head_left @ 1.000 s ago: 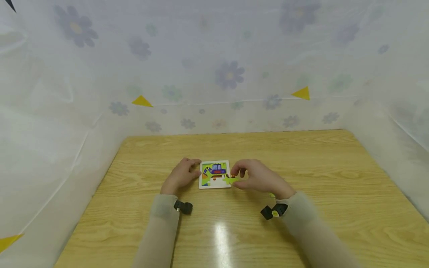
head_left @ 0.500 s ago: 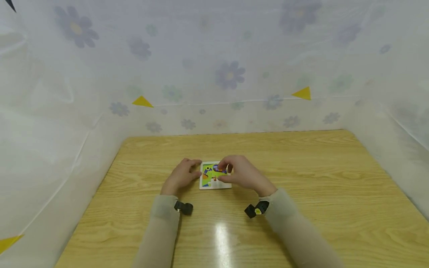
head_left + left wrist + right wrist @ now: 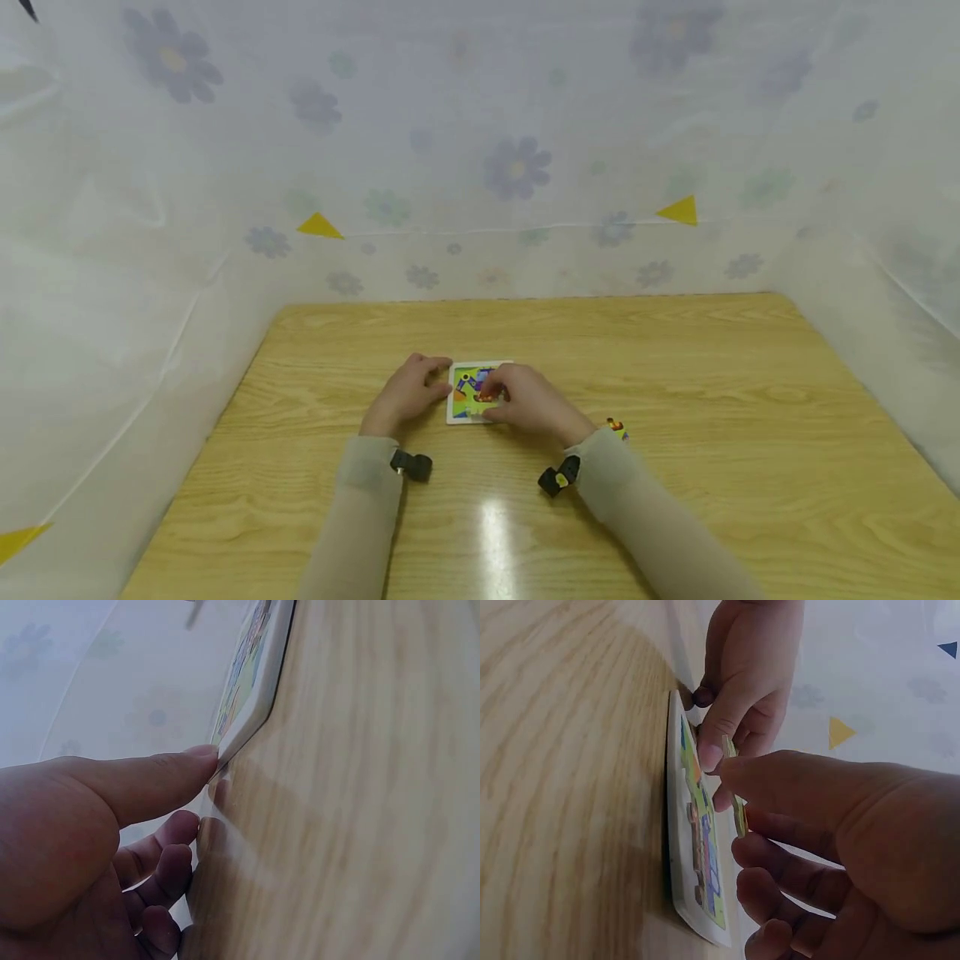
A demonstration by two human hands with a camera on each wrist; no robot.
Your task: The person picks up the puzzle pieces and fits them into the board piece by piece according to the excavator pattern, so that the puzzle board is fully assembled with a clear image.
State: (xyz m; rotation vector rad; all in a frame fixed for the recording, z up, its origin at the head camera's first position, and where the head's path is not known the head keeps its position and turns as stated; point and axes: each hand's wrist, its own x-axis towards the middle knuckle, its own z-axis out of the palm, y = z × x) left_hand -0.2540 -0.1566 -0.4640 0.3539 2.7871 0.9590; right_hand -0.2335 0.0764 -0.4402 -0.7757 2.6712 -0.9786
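Note:
A small square jigsaw puzzle board (image 3: pixel 467 422) with a white rim lies flat on the table, showing a blue vehicle on a green ground. At its left edge rests my left hand (image 3: pixel 405 392), thumb and a finger spread apart against the rim. In the left wrist view, the thumb (image 3: pixel 169 780) touches the board's corner, while the other fingers are loosely bent beside it. My right hand (image 3: pixel 536 404) is over the board's right part and hides some of the picture. Between its thumb and fingers it pinches a thin green puzzle piece (image 3: pixel 739 815), held tilted just above the board.
A loose puzzle piece (image 3: pixel 617 428) lies on the wooden table (image 3: pixel 720 467), right of my right wrist. White flower-patterned sheeting (image 3: pixel 487 100) with yellow triangles stands around the back and sides.
With the puzzle piece, my right hand has moved left from the board's right edge to over it, then slightly down toward its lower part. The left hand stays still. The loose piece now shows.

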